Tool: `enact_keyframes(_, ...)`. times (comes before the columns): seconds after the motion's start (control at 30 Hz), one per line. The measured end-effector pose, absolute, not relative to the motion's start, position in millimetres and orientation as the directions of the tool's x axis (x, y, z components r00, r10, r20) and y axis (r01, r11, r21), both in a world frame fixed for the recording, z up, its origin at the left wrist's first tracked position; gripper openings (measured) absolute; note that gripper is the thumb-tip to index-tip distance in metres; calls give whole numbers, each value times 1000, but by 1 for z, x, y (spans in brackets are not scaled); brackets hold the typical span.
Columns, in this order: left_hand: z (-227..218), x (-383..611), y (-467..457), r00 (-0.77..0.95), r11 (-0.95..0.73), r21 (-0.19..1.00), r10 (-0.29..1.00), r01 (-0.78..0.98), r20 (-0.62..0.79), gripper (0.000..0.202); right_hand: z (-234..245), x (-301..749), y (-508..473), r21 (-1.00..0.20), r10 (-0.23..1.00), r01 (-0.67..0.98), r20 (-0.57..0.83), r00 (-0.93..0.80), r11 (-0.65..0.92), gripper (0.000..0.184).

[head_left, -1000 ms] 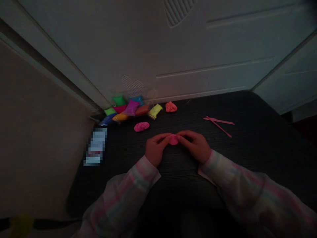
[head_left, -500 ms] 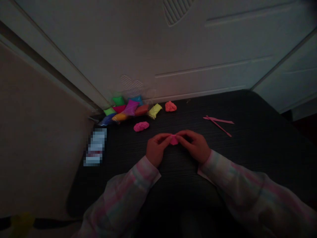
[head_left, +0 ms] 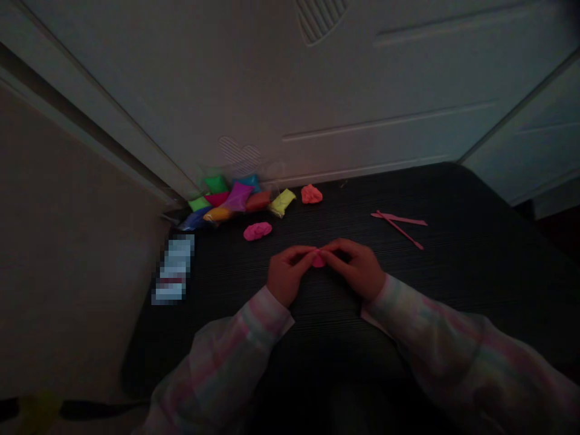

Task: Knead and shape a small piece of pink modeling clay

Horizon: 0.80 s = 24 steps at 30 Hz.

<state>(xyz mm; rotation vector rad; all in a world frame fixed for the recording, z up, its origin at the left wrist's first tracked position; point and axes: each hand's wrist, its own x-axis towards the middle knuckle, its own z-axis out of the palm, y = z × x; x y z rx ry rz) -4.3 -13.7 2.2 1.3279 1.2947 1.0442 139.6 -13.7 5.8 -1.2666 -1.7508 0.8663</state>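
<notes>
Pink clay piece [head_left: 318, 260] sits between your two hands, just above the bench [head_left: 453, 278] near its middle. Your left hand [head_left: 286, 277] pinches it from the left and your right hand [head_left: 357, 269] from the right. Each grip is narrow and closed on the clay with the fingertips; the light is too dim to tell thumb from finger. Holding it from both sides like this seems to keep the small soft piece steady while leaving its top open to view. Both wrists lie low over the bench, which likely gives them support. A larger pink lump [head_left: 257, 231] lies to the far left of your hands and an orange lump [head_left: 311, 194] farther back, both well apart from the grip. The coloured packets [head_left: 235, 199] are heaped in the far left corner against the white panel [head_left: 362, 90], seemingly pushed out of the way. Two thin pink tools [head_left: 399, 223] lie crossed to the far right. The bench's left edge runs close by a blurred card [head_left: 173, 277], so room is tighter there. The right half and the near strip by your sleeves give you bare surface to move in.
</notes>
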Motion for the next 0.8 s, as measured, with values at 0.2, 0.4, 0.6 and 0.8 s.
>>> enact_keyframes(0.2, 1, -5, -15, 86, 15, 982, 996, 190, -32, 14, 6, 139, -14, -869, 959, 410, 222, -175, 276, 11)
enact_keyframes(0.4, 0, -2, -14, 64, 48, 996, 997, 74, -53, 16, 7, 138, -13, -899, 976, 385, 170, -135, 210, 12)
enact_keyframes(0.6, 2, -1, -11, 59, 104, 994, 993, 36, -106, 14, 0, 139, -10, -935, 984, 308, 175, -27, 175, 14)
enact_keyframes(0.8, 3, -4, -13, 60, 23, 991, 998, 131, -31, 14, 2, 139, -10, -918, 977, 332, 201, -77, 215, 12)
